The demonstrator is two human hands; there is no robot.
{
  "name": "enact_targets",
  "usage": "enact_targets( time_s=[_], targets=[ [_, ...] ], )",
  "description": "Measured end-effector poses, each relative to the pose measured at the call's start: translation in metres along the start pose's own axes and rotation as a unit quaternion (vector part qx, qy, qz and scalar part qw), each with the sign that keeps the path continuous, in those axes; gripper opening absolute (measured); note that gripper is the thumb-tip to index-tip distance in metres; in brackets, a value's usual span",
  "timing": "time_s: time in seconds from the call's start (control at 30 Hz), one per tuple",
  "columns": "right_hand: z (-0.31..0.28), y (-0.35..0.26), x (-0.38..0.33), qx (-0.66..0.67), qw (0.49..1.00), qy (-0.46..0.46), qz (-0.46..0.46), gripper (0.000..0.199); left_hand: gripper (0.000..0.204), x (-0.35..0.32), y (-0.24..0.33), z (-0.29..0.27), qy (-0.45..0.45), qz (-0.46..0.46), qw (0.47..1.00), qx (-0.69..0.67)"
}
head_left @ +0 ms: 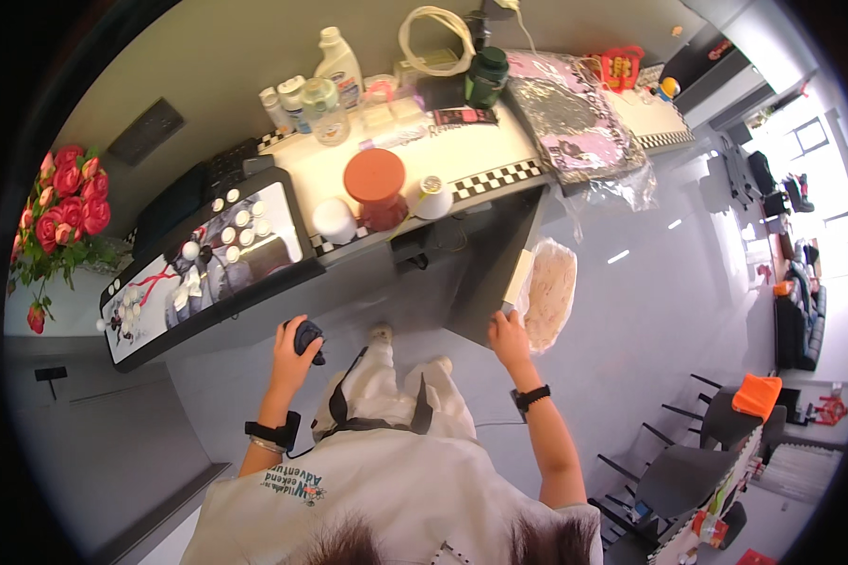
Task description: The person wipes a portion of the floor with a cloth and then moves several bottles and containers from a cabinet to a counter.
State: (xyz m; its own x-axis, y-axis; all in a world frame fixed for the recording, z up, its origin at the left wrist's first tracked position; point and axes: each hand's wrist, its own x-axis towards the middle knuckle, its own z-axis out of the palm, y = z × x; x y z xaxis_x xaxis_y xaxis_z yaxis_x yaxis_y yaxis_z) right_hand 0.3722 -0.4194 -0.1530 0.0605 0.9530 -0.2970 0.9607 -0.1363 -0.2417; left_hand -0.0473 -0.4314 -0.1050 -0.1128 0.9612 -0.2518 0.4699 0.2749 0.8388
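My left hand [292, 356] is closed around a small black rounded object [308, 341], held below the arcade control panel; its exact kind does not show. My right hand [509, 337] is closed at the corner of a grey door panel [488, 297] that stands out from under the counter. Beside that hand, a pale beige strip [518, 278] runs along the panel's edge. A clear plastic bag lining a beige bin-like shape [550, 294] hangs just right of my fingers. The undersides of the right fingers are hidden.
A control panel [226, 247] with white buttons lies at left. The counter [499, 151] bears bottles, a red-brown stool-shaped thing [375, 179], white containers and a plastic-wrapped pink package [584, 122]. Red flowers [71, 198] stand at far left. Dark chairs [678, 471] stand at lower right.
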Motion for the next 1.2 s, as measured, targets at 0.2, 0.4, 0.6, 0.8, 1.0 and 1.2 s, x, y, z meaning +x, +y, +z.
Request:
enact_targets(
  time_s=[0.2,0.4,0.6,0.8,1.0,1.2],
  targets=[
    [0.042,-0.107,0.063,0.198,0.964,0.164,0.069,0.062,0.043,0.015,-0.003,-0.030,0.020,0.014,1.000,0.003],
    [0.056,-0.142,0.103,0.248,0.946,0.187,0.096,0.084,0.044,0.008,-0.025,-0.061,0.044,0.012,0.999,0.020],
    [0.072,-0.151,0.132,0.525,0.818,0.104,0.212,0.052,0.044,0.014,-0.015,-0.080,0.015,-0.005,1.000,0.014],
    [0.076,-0.166,0.159,0.675,0.709,0.039,0.199,0.025,0.044,0.013,-0.021,-0.093,0.022,0.009,1.000,0.013],
    [0.064,-0.182,0.174,0.667,0.711,-0.043,0.216,0.045,0.043,0.006,-0.015,-0.094,0.073,-0.013,0.996,-0.039],
    [0.052,-0.181,0.176,0.675,0.712,-0.106,0.165,0.055,0.043,-0.017,0.006,-0.089,0.128,-0.061,0.985,-0.098]
  ],
)
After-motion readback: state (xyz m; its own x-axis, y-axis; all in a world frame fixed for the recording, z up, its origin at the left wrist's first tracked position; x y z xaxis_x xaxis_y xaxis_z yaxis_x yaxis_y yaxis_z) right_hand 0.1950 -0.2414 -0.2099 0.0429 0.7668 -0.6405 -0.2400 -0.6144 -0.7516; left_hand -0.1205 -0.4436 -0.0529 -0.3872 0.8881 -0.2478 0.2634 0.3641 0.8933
